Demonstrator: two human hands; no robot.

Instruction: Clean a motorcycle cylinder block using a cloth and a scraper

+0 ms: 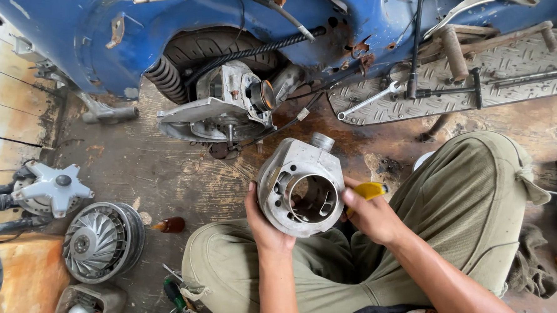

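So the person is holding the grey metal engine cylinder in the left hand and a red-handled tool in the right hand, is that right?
Not quite. The tool's handle is yellow, not red. The head view shows the left hand holding the grey metal engine cylinder from its left side, while the right hand grips the yellow-handled tool against the cylinder's right edge.

Dull cast-metal cylinder (302, 187), oil-stained wooden floor (148, 175)
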